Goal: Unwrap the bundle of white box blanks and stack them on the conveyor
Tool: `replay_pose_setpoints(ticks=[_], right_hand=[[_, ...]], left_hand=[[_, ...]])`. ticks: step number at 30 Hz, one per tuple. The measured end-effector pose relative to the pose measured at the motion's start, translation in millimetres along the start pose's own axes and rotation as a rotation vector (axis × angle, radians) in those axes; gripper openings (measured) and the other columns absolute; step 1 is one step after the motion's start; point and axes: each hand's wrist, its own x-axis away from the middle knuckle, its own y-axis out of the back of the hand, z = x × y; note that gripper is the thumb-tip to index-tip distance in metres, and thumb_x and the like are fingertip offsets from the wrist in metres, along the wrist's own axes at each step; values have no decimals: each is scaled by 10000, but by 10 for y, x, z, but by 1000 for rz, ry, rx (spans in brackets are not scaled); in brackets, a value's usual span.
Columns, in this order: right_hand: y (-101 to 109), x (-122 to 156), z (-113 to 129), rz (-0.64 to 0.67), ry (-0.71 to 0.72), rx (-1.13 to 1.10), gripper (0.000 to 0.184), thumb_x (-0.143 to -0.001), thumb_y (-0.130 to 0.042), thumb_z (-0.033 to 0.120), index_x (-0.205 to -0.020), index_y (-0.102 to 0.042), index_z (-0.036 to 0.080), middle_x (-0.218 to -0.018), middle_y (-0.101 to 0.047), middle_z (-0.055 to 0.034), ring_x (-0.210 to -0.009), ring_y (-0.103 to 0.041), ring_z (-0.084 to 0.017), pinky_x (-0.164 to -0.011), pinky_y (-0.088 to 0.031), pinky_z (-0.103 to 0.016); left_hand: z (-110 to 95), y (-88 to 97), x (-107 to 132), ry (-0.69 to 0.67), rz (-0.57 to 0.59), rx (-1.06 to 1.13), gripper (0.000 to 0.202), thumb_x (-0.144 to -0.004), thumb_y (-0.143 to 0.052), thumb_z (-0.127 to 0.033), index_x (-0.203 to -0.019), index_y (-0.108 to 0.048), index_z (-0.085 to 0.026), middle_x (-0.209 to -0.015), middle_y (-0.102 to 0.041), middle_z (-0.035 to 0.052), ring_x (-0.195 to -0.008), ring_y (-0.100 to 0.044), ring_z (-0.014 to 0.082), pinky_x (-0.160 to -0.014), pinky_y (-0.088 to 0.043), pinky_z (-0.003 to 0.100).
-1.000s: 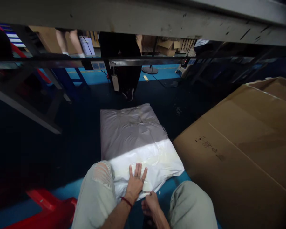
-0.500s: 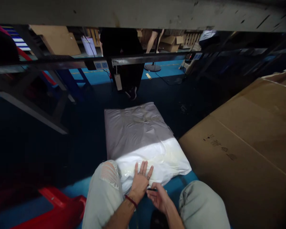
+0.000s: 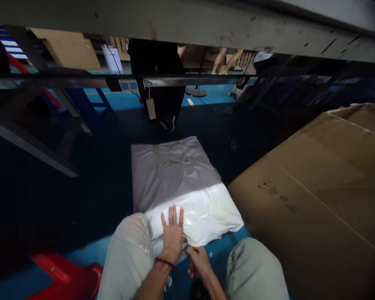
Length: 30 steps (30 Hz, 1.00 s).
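"White plastic-wrapped square parcel (image 3: 175,171), lying flat on the blue floor (image 3: 234,238) in front of the wearer; how much of it shows?"

"Most of its top; shadow dulls the far half, while the near left corner is hidden behind a knee in pale ripped jeans (image 3: 125,250); its underside is out of sight. Farther off, whatever sits beneath the tables on the right is lost in the dark; a person in black clothing (image 3: 156,58) is cut off above by the grey metal table edge (image 3: 187,26)."

"And around it?"

"Large brown cardboard box (image 3: 303,175) close by on the right, running out of view; red plastic stool (image 3: 65,275) at lower left, also cut off; beyond the parcel, a metal crossbar (image 3: 193,81) carrying white power sockets (image 3: 128,86) spans the view."

"What of the hands?"

"Left hand (image 3: 173,238) rests palm down on the parcel's bright near part, fingers straight and spread, a dark red bracelet (image 3: 164,262) at the wrist; right hand (image 3: 200,261) is at the near edge, just beside it, fingers curled, thumb near the forefinger; whether they have closed on the wrapping or on some small thing, I cannot tell."
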Motion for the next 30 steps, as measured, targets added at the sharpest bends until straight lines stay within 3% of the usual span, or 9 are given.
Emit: replay_pose_setpoints(ticks=[6, 11, 17, 21, 25, 30], right_hand=[[-15, 145, -168, -92, 142, 68, 224, -957, -573, 346, -883, -594, 135, -671, -540, 66, -461, -456, -39, -416, -394, -162], [43, 232, -225, -46, 161, -36, 231, -961, -572, 323, -823, -580, 137, -570, -455, 103, -383, -358, -20, -352, -303, -144], [179, 141, 64, 80, 36, -324, 282, -991, -499, 402, -1048, -588, 141, -722, -587, 40, -469, -493, -43, -400, -392, -156], [284, 82, 249, 153, 19, -431, 269, -981, -522, 392, -999, -601, 135, -810, -634, 12, -524, -538, -53, -453, -448, -172], [256, 73, 238, 163, 28, -353, 281, -979, -523, 400, -979, -607, 131, -822, -638, 5, -550, -553, -60, -475, -464, -182], [113, 5, -8, 58, 104, 0, 252, -967, -547, 388, -988, -594, 141, -718, -578, 45, -489, -501, -53, -437, -427, -178]], left_hand=[[-69, -143, -63, 65, -21, -14, 688, -903, -607, -261, -1509, -286, -201, -1567, -268, 197, -1447, -233, 380, -1134, -157, 658], [-112, -258, -62, 70, -19, -8, 660, -931, -598, -261, -1507, -275, -255, -1577, -278, 132, -1444, -245, 361, -1136, -183, 655], [-72, -144, -52, 34, -23, 25, 706, -889, -609, -304, -1509, -288, -205, -1563, -284, 194, -1448, -229, 379, -1128, -181, 655], [59, -14, -23, -46, -20, 59, 891, -810, -668, -470, -1531, -212, -216, -1579, -243, 195, -1471, -160, 362, -1150, -116, 623], [169, 34, -13, -42, -29, 75, 973, -750, -679, -577, -1532, -211, -236, -1574, -242, 209, -1468, -136, 401, -1133, -85, 646], [185, 24, -81, 26, -35, 90, 971, -749, -656, -601, -1532, -205, -244, -1565, -231, 244, -1451, -169, 432, -1105, -48, 684]])
